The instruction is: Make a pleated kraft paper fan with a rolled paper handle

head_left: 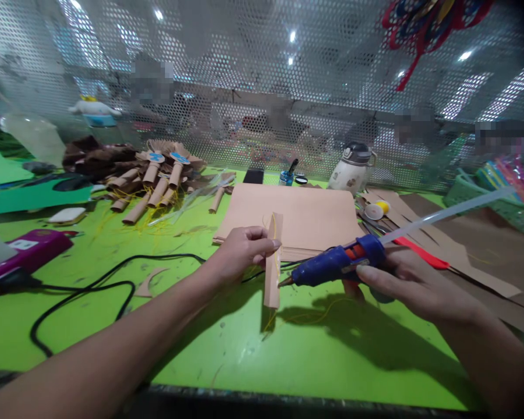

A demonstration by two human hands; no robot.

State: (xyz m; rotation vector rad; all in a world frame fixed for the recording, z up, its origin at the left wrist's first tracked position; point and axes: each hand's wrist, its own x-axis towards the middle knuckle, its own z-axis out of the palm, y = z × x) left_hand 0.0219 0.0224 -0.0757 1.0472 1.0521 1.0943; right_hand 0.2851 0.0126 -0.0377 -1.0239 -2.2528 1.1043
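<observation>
My left hand (248, 249) pinches a narrow strip of brown paper (271, 288) and holds it upright above the green table. A yellow thread (276, 256) runs along the strip, and its loose end trails below. My right hand (413, 282) is wrapped round a blue glue gun (332, 265) with a long clear glue stick (445, 215) poking out of its back. The gun's nozzle points left and meets the lower right edge of the strip. Behind my left hand lies a stack of brown paper sheets (292, 203).
Paper rolls with yellow threads (157, 192) are heaped at the back left. A purple power strip (30, 256) and black cable (126, 259) lie at left. A thread spool (376, 209), red-handled tool (421, 253), white bottle (350, 167) and green basket (484, 201) stand or lie at right.
</observation>
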